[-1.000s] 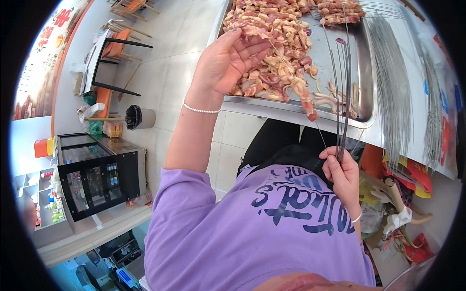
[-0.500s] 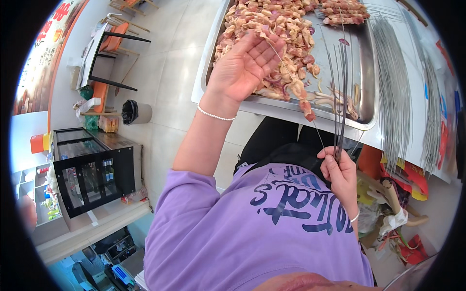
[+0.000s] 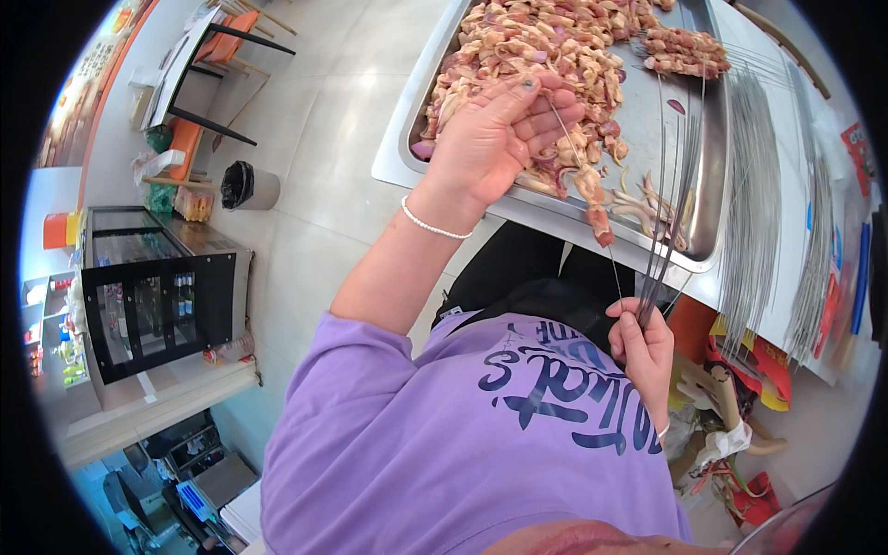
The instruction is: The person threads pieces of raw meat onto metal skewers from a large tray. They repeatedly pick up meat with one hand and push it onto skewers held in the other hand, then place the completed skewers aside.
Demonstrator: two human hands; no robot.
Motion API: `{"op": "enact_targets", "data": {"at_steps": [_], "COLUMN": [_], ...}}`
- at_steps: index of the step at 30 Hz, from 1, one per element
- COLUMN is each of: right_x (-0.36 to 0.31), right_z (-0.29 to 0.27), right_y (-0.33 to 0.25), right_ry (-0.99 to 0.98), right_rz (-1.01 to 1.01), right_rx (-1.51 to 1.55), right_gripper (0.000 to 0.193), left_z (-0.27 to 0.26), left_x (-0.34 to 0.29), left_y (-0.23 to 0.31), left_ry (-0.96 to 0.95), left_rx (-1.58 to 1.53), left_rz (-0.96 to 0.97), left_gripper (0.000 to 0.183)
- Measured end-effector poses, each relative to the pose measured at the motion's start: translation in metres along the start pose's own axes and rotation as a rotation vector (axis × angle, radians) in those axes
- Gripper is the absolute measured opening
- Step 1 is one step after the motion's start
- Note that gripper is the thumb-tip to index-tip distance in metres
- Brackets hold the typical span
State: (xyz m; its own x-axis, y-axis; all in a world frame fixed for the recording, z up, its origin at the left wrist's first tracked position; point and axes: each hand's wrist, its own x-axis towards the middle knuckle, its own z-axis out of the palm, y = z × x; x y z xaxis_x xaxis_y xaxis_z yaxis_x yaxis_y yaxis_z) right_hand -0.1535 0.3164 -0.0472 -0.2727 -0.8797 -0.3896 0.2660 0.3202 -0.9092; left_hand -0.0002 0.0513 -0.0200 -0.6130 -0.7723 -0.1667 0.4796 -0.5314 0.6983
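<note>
My right hand (image 3: 643,347) is closed around a bundle of thin metal skewers (image 3: 668,208), which points up and away from me. One skewer in its fingers leans left and carries a few meat pieces (image 3: 594,205) along its middle. Over the near left part of the tray, my left hand (image 3: 504,134) is turned palm up. Its thumb and fingers are drawn together beside that skewer's far end; what they pinch is hard to make out. Just beyond lies a heap of raw cut meat (image 3: 527,46) mixed with purple onion pieces.
The metal tray (image 3: 710,166) rests on a white table. Finished meat skewers (image 3: 684,51) lie at its far right, and pale strips (image 3: 638,211) near its front edge. Loose metal skewers (image 3: 754,213) cover the table to the right. A bin (image 3: 252,187) stands on the floor at left.
The tray and both hands sit slightly farther right in the picture as the view shifts. My left thumb has come round into sight by the skewer's end. The right hand keeps its grip.
</note>
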Motion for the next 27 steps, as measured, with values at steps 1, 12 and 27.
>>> {"op": "enact_targets", "data": {"at_steps": [1,12,27], "right_x": [0.001,-0.005,0.01], "right_z": [0.0,-0.003,0.012], "right_y": [0.001,0.018,-0.006], "right_ry": [0.002,0.131,0.014], "right_rz": [0.001,-0.011,-0.059], "right_rx": [-0.002,-0.017,-0.031], "right_gripper": [0.015,0.015,0.015], "left_z": [-0.001,0.005,-0.002], "left_x": [0.0,-0.001,-0.018], "left_y": [-0.001,-0.025,-0.014], "left_ry": [-0.011,0.025,-0.097], "left_rx": [0.033,-0.085,0.001], "left_rz": [0.02,0.159,0.095], "left_gripper": [0.029,0.017,0.028]}}
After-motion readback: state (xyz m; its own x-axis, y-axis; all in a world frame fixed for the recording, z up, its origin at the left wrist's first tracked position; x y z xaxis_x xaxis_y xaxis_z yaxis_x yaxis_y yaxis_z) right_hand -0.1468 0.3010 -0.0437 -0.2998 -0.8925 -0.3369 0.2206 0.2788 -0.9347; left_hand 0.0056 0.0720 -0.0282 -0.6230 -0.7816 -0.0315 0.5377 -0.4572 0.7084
